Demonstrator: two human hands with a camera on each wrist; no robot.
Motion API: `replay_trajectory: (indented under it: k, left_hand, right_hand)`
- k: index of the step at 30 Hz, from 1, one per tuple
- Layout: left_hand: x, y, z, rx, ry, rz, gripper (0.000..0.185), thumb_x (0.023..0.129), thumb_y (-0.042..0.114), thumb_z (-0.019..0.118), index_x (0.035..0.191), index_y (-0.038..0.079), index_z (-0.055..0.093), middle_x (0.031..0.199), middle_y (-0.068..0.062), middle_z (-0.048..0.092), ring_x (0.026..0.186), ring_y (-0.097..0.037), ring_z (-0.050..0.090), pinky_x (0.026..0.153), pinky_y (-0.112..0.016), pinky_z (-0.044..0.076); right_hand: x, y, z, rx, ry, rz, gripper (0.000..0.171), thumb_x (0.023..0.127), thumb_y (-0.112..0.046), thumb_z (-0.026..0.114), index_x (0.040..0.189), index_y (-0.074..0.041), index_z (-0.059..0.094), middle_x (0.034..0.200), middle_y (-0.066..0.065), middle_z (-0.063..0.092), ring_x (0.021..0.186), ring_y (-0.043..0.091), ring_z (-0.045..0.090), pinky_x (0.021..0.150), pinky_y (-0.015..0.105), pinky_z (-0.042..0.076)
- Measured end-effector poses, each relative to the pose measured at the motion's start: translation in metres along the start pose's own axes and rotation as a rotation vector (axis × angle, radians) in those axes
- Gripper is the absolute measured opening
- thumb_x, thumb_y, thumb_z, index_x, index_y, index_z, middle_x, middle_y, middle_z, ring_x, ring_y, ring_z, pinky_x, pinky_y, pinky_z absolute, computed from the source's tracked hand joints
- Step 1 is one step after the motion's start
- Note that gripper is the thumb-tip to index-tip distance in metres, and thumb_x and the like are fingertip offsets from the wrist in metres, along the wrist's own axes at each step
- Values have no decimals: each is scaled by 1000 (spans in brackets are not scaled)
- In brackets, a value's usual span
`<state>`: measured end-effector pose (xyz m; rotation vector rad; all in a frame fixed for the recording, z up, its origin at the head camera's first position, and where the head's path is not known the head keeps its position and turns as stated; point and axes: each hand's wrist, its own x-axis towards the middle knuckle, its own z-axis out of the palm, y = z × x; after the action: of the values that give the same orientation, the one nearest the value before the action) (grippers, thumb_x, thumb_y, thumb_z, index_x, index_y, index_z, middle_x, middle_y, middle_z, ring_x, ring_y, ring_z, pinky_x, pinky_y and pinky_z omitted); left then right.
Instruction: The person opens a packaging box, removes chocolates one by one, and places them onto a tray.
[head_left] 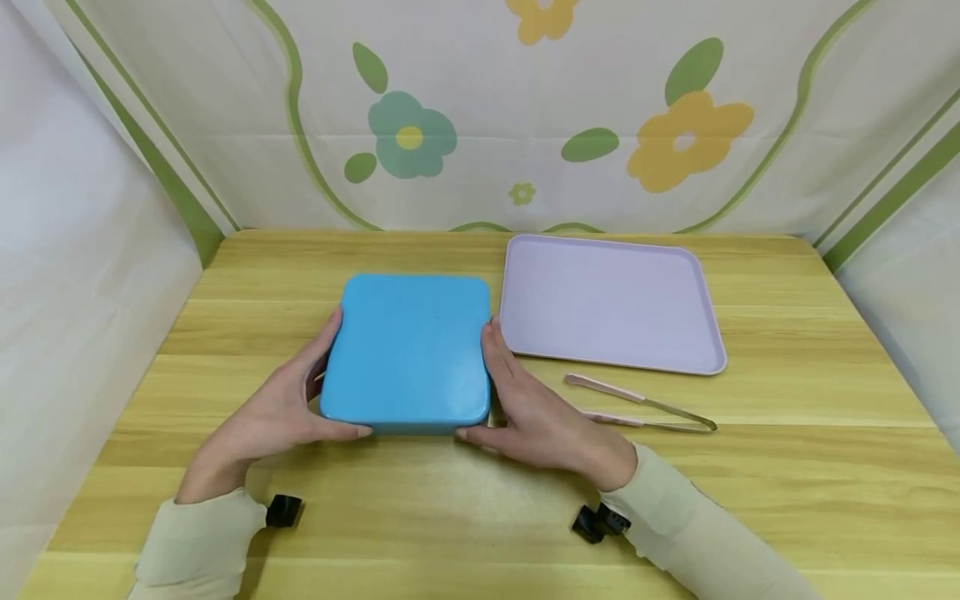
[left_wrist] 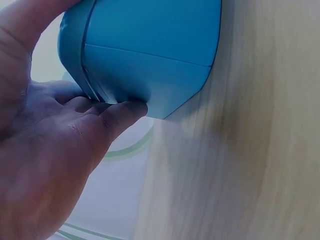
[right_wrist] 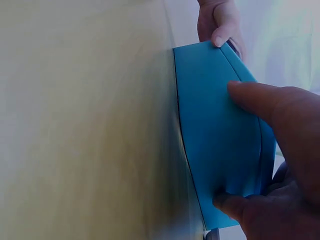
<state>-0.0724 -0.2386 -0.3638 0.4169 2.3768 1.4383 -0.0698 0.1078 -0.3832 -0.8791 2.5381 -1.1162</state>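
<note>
A blue square box (head_left: 408, 350) with rounded corners and a closed lid sits left of the table's middle, its base right at the tabletop. My left hand (head_left: 281, 408) grips its left side, thumb along the near face and fingers along the side. On the opposite side my right hand (head_left: 536, 412) holds it the same way, with the thumb at the near right corner. In the left wrist view a seam runs between lid and body of the box (left_wrist: 150, 45), and fingers press its side. Both thumbs touch the front of the box (right_wrist: 215, 120) in the right wrist view.
A pale purple tray (head_left: 611, 304) lies right of the box, close to my right fingertips. In front of it are tongs (head_left: 652, 404) with pink handles, partly behind my right hand. A floral cloth (head_left: 480, 108) hangs behind the wooden table (head_left: 420, 533).
</note>
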Motion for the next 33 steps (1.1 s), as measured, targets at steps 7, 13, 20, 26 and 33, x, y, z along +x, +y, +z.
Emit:
replay_trajectory:
  k: [7,13,20,26,33]
  left_hand:
    - [0,2,-3,-25,-2,-9,142,79,18,99,171,43,-6,183,-4,4,164,-41,20,105,-4,41]
    - [-1,1,-3,-37,-5,-12,140,80,18,98,171,43,-5,183,1,1,166,-40,16,106,-3,39]
    - [3,2,-5,13,6,10,136,81,19,97,172,41,-2,183,1,5,166,-39,18,107,-1,35]
    - [6,15,-22,73,-7,-46,123,89,26,91,169,49,0,181,8,2,169,-36,10,132,-39,29]
    - [20,27,-39,118,-9,-74,98,104,29,73,174,32,4,182,-17,8,165,-51,14,122,-78,24]
  right_hand:
    - [1,1,-2,59,-5,13,125,97,-40,82,171,-14,-16,179,4,-22,168,19,-5,135,49,19]
    - [2,-1,-4,77,4,7,124,97,-41,82,171,-18,-15,180,0,-20,168,15,-4,135,48,19]
    - [2,-3,-12,50,15,28,124,95,-46,83,172,-16,-9,181,2,-12,168,17,0,135,48,21]
    - [11,-11,-29,21,35,57,118,94,-52,82,173,-11,4,182,6,4,168,22,11,134,50,25]
    - [32,-20,-51,16,84,160,101,97,-54,77,171,-8,25,174,11,37,161,26,37,129,50,38]
